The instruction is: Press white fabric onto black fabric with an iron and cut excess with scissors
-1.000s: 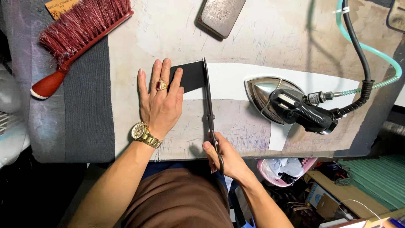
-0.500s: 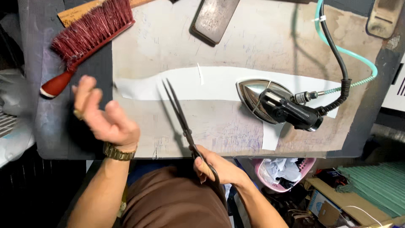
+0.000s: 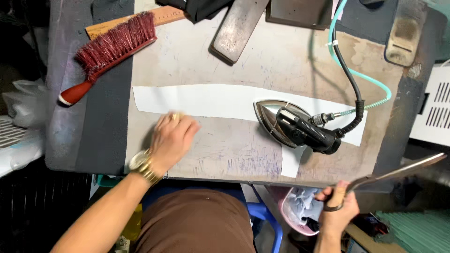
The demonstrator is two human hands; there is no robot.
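Head view looks straight down on a worn table [image 3: 225, 61] with grey padded edges. Left hand [image 3: 172, 138] lies palm down on the table, fingers curled loosely and holding nothing, its knuckles touching the near edge of a long white strip [image 3: 211, 100] that runs left to right across the middle. A ring sits on one finger and a gold watch [image 3: 140, 164] on the wrist.

Right hand [image 3: 338, 211] is off the table, past its near edge on the right, closed around the handles of large scissors [image 3: 393, 174]. The blades point right and slightly away, and look closed or nearly so.

An iron [image 3: 293, 125] rests on the right part of the strip, its chrome nose pointing left, with a black cord and a teal hose [image 3: 344, 56] running from its handle to the far side. A second short white piece [image 3: 291, 161] sticks out towards the near edge just beneath the iron.

At the far left a red brush [image 3: 110, 51] lies across a wooden ruler [image 3: 159, 16]. A flat metal block [image 3: 239, 28] lies at the far middle, with dark cloth [image 3: 197, 7] just beside it.
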